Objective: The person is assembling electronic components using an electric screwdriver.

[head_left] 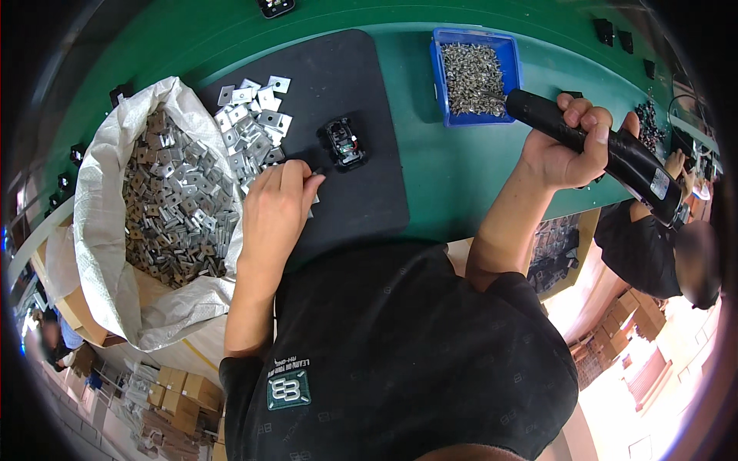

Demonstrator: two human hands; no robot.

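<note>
My right hand point(576, 150) is wrapped round a black electric screwdriver point(550, 119). The tool's front end reaches over the edge of a blue bin point(515, 58) full of small silver screws point(470, 77). On the black mat point(346, 69), my left hand point(280, 203) has its fingers pinched together. A small dark piece shows at those fingertips, too small to name. Just beyond them lies a black plastic housing point(344, 144) with its inside facing up and a bit of green board showing. Loose silver metal plates with holes point(257, 115) are heaped beside my left hand.
A white woven sack point(104, 207) holding many metal plates stands at the left edge of the green table point(427, 184). More black parts point(603, 31) sit at the far right. A co-worker point(642, 246) is at the right; cardboard boxes point(184, 396) stand behind at lower left.
</note>
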